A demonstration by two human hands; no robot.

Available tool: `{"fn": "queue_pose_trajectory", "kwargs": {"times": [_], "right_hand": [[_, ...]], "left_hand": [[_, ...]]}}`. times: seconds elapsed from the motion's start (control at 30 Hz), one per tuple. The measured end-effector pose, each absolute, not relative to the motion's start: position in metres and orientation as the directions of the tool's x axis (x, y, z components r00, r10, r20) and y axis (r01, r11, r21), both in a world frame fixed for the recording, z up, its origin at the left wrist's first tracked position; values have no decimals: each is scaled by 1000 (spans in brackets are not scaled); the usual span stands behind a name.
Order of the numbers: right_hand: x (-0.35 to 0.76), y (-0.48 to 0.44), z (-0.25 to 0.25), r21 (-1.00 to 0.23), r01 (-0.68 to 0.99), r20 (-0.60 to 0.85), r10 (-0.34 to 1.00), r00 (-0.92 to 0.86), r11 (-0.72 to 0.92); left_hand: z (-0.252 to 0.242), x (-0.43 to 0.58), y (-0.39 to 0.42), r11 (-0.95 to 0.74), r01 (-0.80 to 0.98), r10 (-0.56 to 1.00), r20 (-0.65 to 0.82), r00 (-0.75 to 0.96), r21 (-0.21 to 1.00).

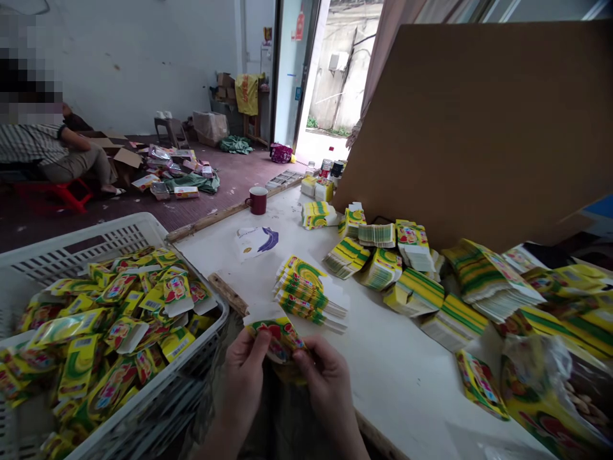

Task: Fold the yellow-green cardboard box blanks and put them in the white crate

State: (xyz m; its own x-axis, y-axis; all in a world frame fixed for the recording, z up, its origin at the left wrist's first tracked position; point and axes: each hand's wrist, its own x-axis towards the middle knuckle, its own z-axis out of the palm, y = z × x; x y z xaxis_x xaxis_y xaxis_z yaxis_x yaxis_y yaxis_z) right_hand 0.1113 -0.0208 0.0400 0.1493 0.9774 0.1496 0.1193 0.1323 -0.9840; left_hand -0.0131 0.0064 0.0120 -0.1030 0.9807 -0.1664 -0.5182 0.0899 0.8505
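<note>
Both of my hands hold one small yellow-and-green printed carton over the near edge of the table. My left hand pinches its left side, thumb on the printed face. At the right side, my right hand grips it with thumb and fingers; its fingertips are partly hidden. A white flap stands up at the carton's top. Just beyond my hands, a fanned stack of flat cartons lies on the white table. To my left, a white plastic basket holds many similar cartons.
More bundled flat cartons line the table's right side before a large brown board. A dark red mug stands near the far left edge. A single carton lies right. A person sits at far left beside packages on the floor.
</note>
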Motion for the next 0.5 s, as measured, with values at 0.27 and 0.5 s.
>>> {"fn": "queue_pose_trajectory", "kwargs": {"times": [0.27, 0.5], "right_hand": [[154, -20, 56, -619, 681, 502, 864, -40, 391], [143, -34, 58, -550, 702, 579, 812, -71, 453]], "left_hand": [[50, -46, 18, -160, -298, 987, 150, -54, 941], [49, -34, 6, -142, 199, 909, 48, 415, 970]]}}
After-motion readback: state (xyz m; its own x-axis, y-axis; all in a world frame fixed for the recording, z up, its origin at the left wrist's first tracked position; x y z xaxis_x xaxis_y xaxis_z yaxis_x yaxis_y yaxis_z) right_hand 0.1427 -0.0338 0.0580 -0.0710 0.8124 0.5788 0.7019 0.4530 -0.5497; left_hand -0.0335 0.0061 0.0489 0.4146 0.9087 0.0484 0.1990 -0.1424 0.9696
